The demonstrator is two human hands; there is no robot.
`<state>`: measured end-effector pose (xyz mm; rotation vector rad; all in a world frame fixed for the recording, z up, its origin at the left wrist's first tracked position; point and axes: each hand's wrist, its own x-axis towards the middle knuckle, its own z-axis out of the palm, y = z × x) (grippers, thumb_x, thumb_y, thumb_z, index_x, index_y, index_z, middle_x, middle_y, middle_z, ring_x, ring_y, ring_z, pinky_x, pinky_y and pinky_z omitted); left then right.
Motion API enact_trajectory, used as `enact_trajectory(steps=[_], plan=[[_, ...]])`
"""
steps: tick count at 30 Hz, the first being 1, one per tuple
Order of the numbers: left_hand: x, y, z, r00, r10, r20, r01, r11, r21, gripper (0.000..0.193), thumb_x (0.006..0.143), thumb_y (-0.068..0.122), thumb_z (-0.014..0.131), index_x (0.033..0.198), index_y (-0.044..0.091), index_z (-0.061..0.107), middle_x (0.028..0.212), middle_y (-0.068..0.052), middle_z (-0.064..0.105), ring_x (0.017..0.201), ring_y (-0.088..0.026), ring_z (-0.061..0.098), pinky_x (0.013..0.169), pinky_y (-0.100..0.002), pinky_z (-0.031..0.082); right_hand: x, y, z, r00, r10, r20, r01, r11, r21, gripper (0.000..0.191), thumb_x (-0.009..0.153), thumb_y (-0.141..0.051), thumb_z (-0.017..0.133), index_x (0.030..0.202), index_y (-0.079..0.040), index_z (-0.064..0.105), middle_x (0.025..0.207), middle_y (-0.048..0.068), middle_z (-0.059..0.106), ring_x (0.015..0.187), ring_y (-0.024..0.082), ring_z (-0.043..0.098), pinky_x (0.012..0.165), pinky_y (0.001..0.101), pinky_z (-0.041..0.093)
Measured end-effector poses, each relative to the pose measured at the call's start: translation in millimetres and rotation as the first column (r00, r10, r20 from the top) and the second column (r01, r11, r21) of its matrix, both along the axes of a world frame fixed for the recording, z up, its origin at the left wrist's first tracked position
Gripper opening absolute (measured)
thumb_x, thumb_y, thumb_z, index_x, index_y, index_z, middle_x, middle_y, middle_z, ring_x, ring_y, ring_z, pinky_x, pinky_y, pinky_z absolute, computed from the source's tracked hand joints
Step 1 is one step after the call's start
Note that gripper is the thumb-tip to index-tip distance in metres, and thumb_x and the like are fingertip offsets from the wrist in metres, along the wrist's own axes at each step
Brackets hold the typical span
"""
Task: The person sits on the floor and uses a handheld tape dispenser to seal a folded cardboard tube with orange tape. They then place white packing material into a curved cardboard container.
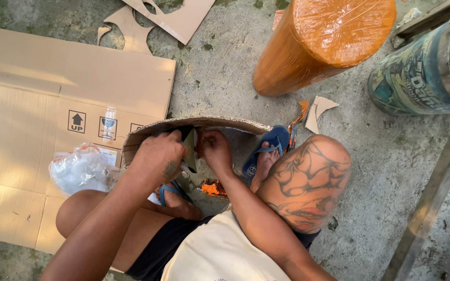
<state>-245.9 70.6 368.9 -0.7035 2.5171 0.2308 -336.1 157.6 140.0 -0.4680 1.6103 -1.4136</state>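
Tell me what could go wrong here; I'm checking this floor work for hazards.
The left hand and right hand pinch a small dark flat piece against the curved brown cardboard strip, so fingers could get nicked or the strip could buckle. The blue flip-flop sits right beneath, exposing toes to anything dropped.

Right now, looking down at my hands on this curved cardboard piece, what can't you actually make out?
Head view only:
- What the left hand grips: a dark flat thing, mostly covered by the fingers.
- Whether the right hand holds anything: the curved cardboard piece and the fingers hide it.
- The small orange thing on the ground: arms cover most of it.
- The plastic bag: contents blurred.
- The printed drum: cut off by the right edge.
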Motion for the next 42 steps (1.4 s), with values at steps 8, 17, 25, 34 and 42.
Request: enact_trajectory(steps=[8, 17, 25, 34, 42], plan=[[5.5, -21.8, -27.9, 0.921, 0.388, 0.037, -0.389, 0.908, 0.156, 0.029, 0.078, 0.024, 0.069, 0.105, 0.019, 0.079, 0.100, -0.019, 0.075, 0.096, -0.036, 0.073, 0.089, -0.046, 0.057, 10.6, 51.4, 126.1, 0.947, 0.142, -0.289, -0.199, 0.964, -0.178, 0.018, 0.093, -0.016, 0.081, 0.100, -0.003, 0.071, 0.076, 0.003, 0.066, 0.063, 0.008, 0.056, 0.056, 0.0260, 0.047], [-16.7, -40.3, -37.8, 0.827, 0.515, 0.227, -0.547, 0.830, 0.111, 0.029, 0.081, 0.027, 0.072, 0.097, 0.004, 0.081, 0.101, -0.025, 0.076, 0.095, -0.036, 0.076, 0.089, -0.043, 0.061, 38.4, 18.1, 139.4, 0.966, 0.186, 0.182, -0.153, 0.971, -0.183, 0.039, 0.087, -0.014, 0.083, 0.111, 0.006, 0.060, 0.090, 0.009, 0.072, 0.077, 0.011, 0.067, 0.063, 0.0252, 0.054], [-6.3, -27.4, -21.4, 0.837, 0.538, 0.097, -0.543, 0.838, 0.042, 0.030, 0.082, 0.026, 0.071, 0.110, 0.018, 0.077, 0.112, -0.016, 0.074, 0.104, -0.035, 0.072, 0.092, -0.046, 0.058, -6.2, 44.5, 104.4, 0.915, 0.223, 0.336, -0.108, 0.939, -0.328, 0.017, 0.091, -0.005, 0.063, 0.105, 0.001, 0.070, 0.082, 0.004, 0.066, 0.062, 0.008, 0.054, 0.053, 0.0212, 0.042], [17.1, -30.3, -26.6, 0.930, 0.360, -0.071, -0.350, 0.929, 0.119, 0.027, 0.084, 0.021, 0.061, 0.103, 0.014, 0.079, 0.097, -0.022, 0.074, 0.091, -0.042, 0.072, 0.089, -0.049, 0.057, -15.6, 33.3, 19.6, 0.942, -0.335, -0.019, 0.329, 0.934, -0.142, 0.032, 0.092, -0.010, 0.055, 0.121, -0.005, 0.068, 0.103, 0.005, 0.072, 0.064, 0.009, 0.057, 0.057, 0.0252, 0.048], [11.8, -11.0, -21.7, 0.866, 0.461, -0.193, -0.444, 0.887, 0.128, 0.042, 0.081, 0.042, 0.077, 0.109, 0.010, 0.076, 0.095, -0.024, 0.074, 0.091, -0.042, 0.072, 0.086, -0.049, 0.057, 4.7, 26.5, -3.5, 0.845, 0.290, -0.449, -0.334, 0.943, -0.018, 0.029, 0.089, -0.020, 0.080, 0.115, -0.007, 0.077, 0.109, 0.015, 0.072, 0.092, 0.017, 0.066, 0.078, 0.0338, 0.054]])
